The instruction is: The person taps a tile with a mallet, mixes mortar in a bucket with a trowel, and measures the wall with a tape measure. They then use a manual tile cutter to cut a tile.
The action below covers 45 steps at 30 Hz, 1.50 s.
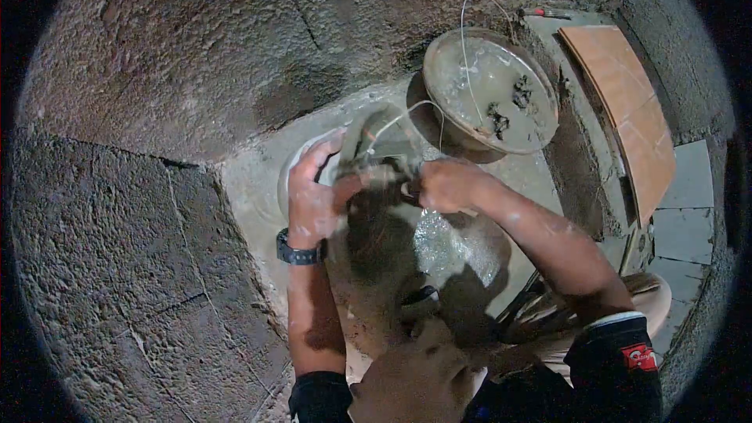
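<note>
Holding a mortar-caked object (377, 150) up between both hands, just above a pale round rim (287, 175) and a glistening wet patch (448, 244). Curling the left hand (313, 196) around the object's left side, fingers wrapped over its edge and thumb pressing in, a dark wristwatch (300, 253) sitting just below. Clenching the right hand (446, 186) tight on the object's right end, fingers folded in; not telling from this blur what the object is. Crouching over rough concrete (149, 282), just in front of a round bucket (540, 129) carrying grey slurry, its thin wire handle (466, 63) arching across. Keeping well apart from the terracotta tiles (627, 102) leaning at the right.
</note>
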Available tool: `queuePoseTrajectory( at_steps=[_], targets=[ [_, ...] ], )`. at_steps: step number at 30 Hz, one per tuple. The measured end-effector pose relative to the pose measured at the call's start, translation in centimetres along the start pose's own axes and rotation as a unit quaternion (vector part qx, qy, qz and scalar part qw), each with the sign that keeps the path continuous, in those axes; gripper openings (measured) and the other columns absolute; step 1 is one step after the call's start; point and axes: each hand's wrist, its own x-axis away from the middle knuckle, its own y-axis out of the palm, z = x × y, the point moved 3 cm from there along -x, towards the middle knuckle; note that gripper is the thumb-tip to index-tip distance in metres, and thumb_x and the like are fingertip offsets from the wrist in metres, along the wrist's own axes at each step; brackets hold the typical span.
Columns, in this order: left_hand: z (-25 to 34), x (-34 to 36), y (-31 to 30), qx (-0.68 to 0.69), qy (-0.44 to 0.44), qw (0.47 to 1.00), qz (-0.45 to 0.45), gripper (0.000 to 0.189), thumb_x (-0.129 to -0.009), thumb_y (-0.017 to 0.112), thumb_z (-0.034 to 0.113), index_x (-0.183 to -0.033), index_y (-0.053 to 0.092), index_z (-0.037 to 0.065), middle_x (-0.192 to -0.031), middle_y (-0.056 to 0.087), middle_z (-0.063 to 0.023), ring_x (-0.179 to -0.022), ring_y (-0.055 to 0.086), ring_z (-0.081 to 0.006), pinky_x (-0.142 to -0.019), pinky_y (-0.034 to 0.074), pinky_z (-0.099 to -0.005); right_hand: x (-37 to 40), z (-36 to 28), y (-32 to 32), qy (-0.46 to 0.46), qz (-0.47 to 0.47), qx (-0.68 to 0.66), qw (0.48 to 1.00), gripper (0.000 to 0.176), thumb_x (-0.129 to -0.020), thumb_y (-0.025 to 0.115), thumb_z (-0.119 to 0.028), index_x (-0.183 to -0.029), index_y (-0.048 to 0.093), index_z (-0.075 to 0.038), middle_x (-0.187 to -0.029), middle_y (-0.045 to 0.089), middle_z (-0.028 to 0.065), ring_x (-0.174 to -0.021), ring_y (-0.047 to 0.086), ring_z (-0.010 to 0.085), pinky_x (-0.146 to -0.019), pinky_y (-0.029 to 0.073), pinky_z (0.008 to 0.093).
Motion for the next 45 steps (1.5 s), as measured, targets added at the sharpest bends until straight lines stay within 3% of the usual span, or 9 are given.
queuePoseTrajectory(
  at_steps=[8, 11, 16, 25, 28, 30, 34, 38, 45],
  targets=[
    [-0.2, -0.6, 1.0, -0.004, 0.107, 0.994, 0.004, 0.046, -0.067, 0.082, 0.012, -0.109, 0.066, 0.001, -0.111, 0.068, -0.0128, -0.104, 0.063, -0.0232, -0.094, 0.045, -0.0337, 6.4, -4.2, 12.2, -0.217, -0.103, -0.359, 0.902, 0.024, -0.092, 0.058, -0.022, -0.104, 0.057, -0.001, -0.080, 0.062, 0.0059, -0.056, 0.056, 0.0139, -0.049, 0.052, 0.0280],
    [-1.6, -1.3, 0.1, -0.005, 0.017, 1.000, -0.006, 0.042, -0.075, 0.076, 0.011, -0.114, 0.064, 0.000, -0.106, 0.067, -0.0076, -0.098, 0.061, -0.0166, -0.090, 0.046, -0.0314, 10.1, -5.9, 8.7, 0.178, -0.411, -0.738, 0.505, 0.027, -0.096, 0.055, -0.027, -0.113, 0.056, -0.007, -0.088, 0.061, 0.0070, -0.063, 0.057, 0.0121, -0.050, 0.053, 0.0291],
    [-1.0, -1.6, -0.4, 0.001, 0.032, 0.999, -0.026, 0.041, -0.075, 0.075, 0.009, -0.113, 0.065, 0.000, -0.102, 0.068, -0.0075, -0.095, 0.062, -0.0158, -0.088, 0.047, -0.0297, 8.2, -2.0, -0.1, 0.328, -0.168, -0.496, 0.786, 0.037, -0.098, 0.051, -0.039, -0.109, 0.057, -0.005, -0.075, 0.058, 0.0043, -0.048, 0.055, 0.0145, -0.045, 0.052, 0.0297],
    [-0.8, -0.9, 2.0, -0.045, 0.156, 0.985, 0.064, 0.044, -0.062, 0.080, 0.014, -0.102, 0.069, 0.002, -0.104, 0.069, -0.0138, -0.107, 0.063, -0.0270, -0.090, 0.047, -0.0346, 7.2, -7.5, 6.5, 0.218, -0.330, -0.569, 0.721, 0.048, -0.096, 0.049, -0.047, -0.116, 0.059, -0.004, -0.071, 0.057, 0.0068, -0.045, 0.054, 0.0146, -0.040, 0.049, 0.0311],
    [-1.1, -0.5, 0.0, -0.045, 0.074, 0.996, 0.032, 0.043, -0.064, 0.080, 0.016, -0.103, 0.068, 0.002, -0.101, 0.069, -0.0096, -0.102, 0.063, -0.0235, -0.089, 0.046, -0.0333, 9.5, -8.4, 8.4, 0.181, -0.294, -0.728, 0.592, 0.048, -0.098, 0.045, -0.047, -0.115, 0.057, -0.003, -0.068, 0.054, 0.0077, -0.048, 0.055, 0.0151, -0.040, 0.048, 0.0300],
    [-2.2, 0.5, -1.7, -0.002, -0.082, 0.993, 0.082, 0.034, -0.076, 0.074, 0.020, -0.103, 0.067, 0.000, -0.093, 0.062, -0.0037, -0.085, 0.054, -0.0143, -0.079, 0.046, -0.0303, 12.0, -8.8, 8.4, 0.036, -0.322, -0.941, 0.099, 0.042, -0.100, 0.042, -0.040, -0.112, 0.055, -0.002, -0.066, 0.051, 0.0077, -0.051, 0.055, 0.0159, -0.041, 0.046, 0.0294],
    [-4.5, 2.4, -7.2, 0.049, -0.111, 0.970, 0.209, 0.037, -0.085, 0.063, 0.022, -0.111, 0.063, -0.003, -0.104, 0.063, -0.0072, -0.097, 0.057, -0.0181, -0.091, 0.043, -0.0324, 16.0, -7.3, 6.7, 0.005, -0.157, -0.947, 0.278, 0.039, -0.098, 0.046, -0.040, -0.112, 0.054, -0.004, -0.066, 0.050, 0.0067, -0.051, 0.054, 0.0172, -0.043, 0.045, 0.0285],
    [-9.0, 6.0, -9.8, 0.172, -0.106, 0.931, 0.305, 0.035, -0.092, 0.052, 0.022, -0.111, 0.059, -0.007, -0.104, 0.061, -0.0072, -0.095, 0.053, -0.0174, -0.090, 0.042, -0.0325, 17.5, -2.7, 1.5, 0.353, 0.120, -0.447, 0.813, 0.026, -0.092, 0.063, -0.025, -0.103, 0.052, -0.005, -0.072, 0.059, 0.0094, -0.054, 0.057, 0.0177, -0.050, 0.047, 0.0294],
    [-6.8, 10.4, -6.7, 0.123, -0.126, 0.892, 0.416, 0.040, -0.093, 0.052, 0.025, -0.115, 0.058, -0.008, -0.109, 0.060, -0.0139, -0.098, 0.053, -0.0222, -0.091, 0.042, -0.0355, 14.3, 7.9, 9.9, 0.442, 0.367, -0.030, 0.818, 0.026, -0.091, 0.061, -0.027, -0.092, 0.050, -0.004, -0.081, 0.060, 0.0205, -0.070, 0.060, 0.0407, -0.061, 0.048, 0.0474]
  ],
)
